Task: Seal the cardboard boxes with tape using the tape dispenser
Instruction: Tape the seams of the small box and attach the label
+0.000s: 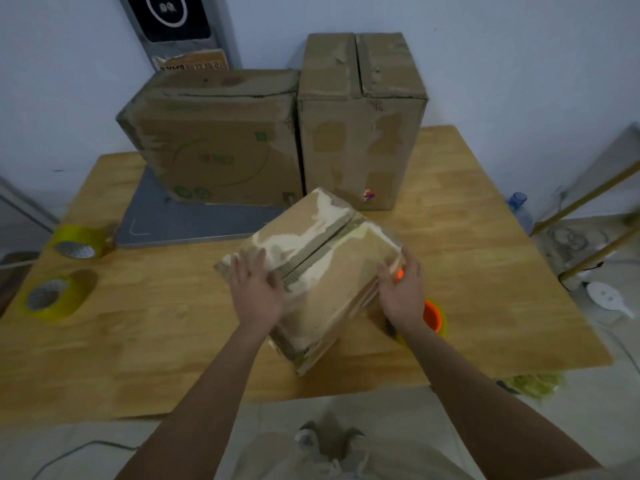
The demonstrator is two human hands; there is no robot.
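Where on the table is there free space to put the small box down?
Bare wood lies in front of the two tape rolls, left of the small box, and along the table right of the orange dispenser. The back is crowded by two big boxes and a grey board.

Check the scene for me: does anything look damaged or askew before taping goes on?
Yes. The small box under both hands sits turned askew to the table edge, its top facing torn pale, flaps not yet taped. The two big boxes behind look scuffed and dented too.
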